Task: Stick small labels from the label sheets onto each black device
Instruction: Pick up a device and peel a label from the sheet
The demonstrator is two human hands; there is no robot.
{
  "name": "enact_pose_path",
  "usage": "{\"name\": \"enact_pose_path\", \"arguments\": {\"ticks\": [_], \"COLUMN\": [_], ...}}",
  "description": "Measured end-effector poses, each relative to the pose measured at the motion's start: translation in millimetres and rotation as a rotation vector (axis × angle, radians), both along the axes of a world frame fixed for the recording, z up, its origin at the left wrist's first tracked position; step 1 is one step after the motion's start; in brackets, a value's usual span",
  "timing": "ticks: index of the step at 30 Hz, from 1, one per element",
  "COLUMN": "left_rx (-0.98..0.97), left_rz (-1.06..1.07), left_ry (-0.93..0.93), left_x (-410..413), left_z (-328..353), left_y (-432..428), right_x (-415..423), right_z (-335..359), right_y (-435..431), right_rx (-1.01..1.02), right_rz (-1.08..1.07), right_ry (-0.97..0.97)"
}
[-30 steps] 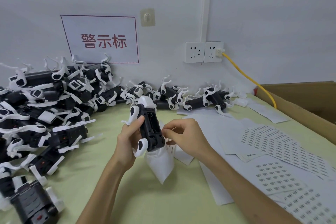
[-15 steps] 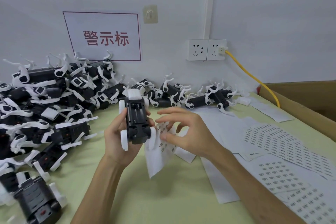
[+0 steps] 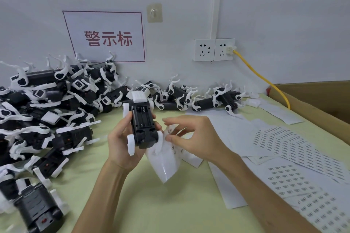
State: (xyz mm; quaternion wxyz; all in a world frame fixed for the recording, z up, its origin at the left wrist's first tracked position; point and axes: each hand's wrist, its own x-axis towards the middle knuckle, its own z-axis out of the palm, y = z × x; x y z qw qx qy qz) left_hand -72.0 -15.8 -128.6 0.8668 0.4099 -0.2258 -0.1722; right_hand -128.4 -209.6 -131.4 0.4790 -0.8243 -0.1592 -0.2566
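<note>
Device [image 3: 144,125] turned, left grip [image 3: 121,143] round it, right grip [image 3: 197,136] pinching label sheet [image 3: 166,164], pile [image 3: 47,109] behind

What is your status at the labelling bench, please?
Left hand grips black-and-white plastic device, underside up. Right hand on curled white label sheet, pinch unclear. Nothing blocking.

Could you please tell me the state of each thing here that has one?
Black device, battery bay uncovered, facing the camera.
Left hand, grips the black device.
Right hand, pinches the small label sheet.
Left socket, empty.
Right socket, yellow cable plugged in.
Cardboard box, open.
</note>
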Motion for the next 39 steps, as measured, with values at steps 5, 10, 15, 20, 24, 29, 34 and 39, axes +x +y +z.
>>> {"name": "enact_pose_path", "arguments": {"ticks": [5,10,15,20,24,29,34,39], "left_rx": [-0.009,0.047,0.084,0.163,0.145,0.044,0.096,0.164], "left_rz": [0.011,0.038,0.086,0.178,0.205,0.105,0.116,0.249], "left_ry": [-0.009,-0.090,-0.079,-0.035,-0.099,-0.045,0.007,0.048], "left_x": [0.3,-0.3,2.9,3.5,2.8,2.8,8.4,14.1], "left_z": [-1.0,-0.9,-5.1,-10.9,-10.0,-5.5,-7.6,-7.8], "left_y": [-1.7,-4.8,-9.2,-14.9,-12.6,-8.9,-5.3,-6.2], "right_x": [2.3,4.5,4.4,6.2,9.4,9.9,10.3,8.9], "right_z": [-4.0,-5.1,-7.7,-9.5,-12.0,-10.5,-6.7,-5.5], "right_y": [1.3,2.7,4.6,3.3,0.5,-1.3,-9.4,-11.9], "right_rx": [0.038,-0.042,-0.154,-0.210,-0.055,0.106,0.198,0.200], "right_rz": [-0.018,-0.054,-0.085,-0.116,-0.069,-0.042,-0.181,-0.191], "right_ry": [-0.037,-0.155,-0.222,-0.248,-0.124,-0.001,-0.043,-0.069]}}
